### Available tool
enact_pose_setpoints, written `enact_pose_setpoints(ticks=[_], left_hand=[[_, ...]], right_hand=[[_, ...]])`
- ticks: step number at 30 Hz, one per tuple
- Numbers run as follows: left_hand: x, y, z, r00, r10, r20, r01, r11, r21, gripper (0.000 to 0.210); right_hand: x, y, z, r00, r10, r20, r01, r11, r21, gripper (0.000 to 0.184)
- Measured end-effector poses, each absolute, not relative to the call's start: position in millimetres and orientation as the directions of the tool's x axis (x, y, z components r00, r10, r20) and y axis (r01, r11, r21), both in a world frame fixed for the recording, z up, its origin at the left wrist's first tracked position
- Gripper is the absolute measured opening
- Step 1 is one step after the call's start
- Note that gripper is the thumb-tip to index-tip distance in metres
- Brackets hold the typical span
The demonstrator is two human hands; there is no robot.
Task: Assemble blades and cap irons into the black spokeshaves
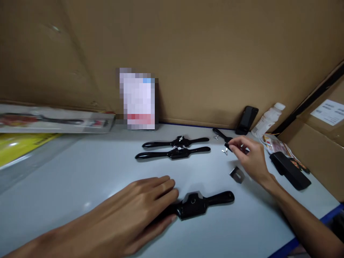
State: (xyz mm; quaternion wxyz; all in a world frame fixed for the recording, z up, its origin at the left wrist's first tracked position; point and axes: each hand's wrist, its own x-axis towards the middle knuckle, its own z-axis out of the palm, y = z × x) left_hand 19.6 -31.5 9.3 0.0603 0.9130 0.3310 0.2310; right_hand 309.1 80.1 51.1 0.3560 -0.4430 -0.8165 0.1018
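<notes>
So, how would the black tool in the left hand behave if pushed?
The black tool would likely slide rather than roll, given its flat-sided middle; its glossy handle may be slippery, and its solid-looking body seems stiff.

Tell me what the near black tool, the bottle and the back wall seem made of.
Tool: perhaps metal under glossy black paint, judging by its bright highlights. Bottle: likely smooth plastic, given its translucent body. Wall: probably matte cardboard, given its plain brown face.

- Four black handled tools (193,206) — one partly hidden
- Two loose silvery winged pieces (225,152)
- One metal plate (237,175)
- One bottle (268,120)
- One dark upright device (247,119)
</notes>
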Motion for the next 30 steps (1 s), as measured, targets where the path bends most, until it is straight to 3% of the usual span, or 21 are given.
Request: enact_pose_setpoints(ticks=[5,10,20,30], left_hand=[[20,-29,5,0.660,0.595,0.459,0.559,-0.797,0.230,0.020],[19,-29,5,0.652,0.602,0.460,0.573,-0.789,0.219,0.020],[18,-30,9,0.693,0.636,0.341,0.586,-0.772,0.247,0.018],[19,-30,8,0.707,0.600,0.375,0.555,-0.799,0.230,0.014]], right_hand=[[328,112,40,-0.430,0.861,0.270,0.823,0.497,-0.275,0.015],[317,101,31,-0.484,0.862,0.149,0.856,0.502,-0.124,0.019],[316,98,33,-0.564,0.811,0.155,0.764,0.584,-0.275,0.018],[318,77,46,-0.605,0.796,0.032,0.761,0.589,-0.273,0.026]])
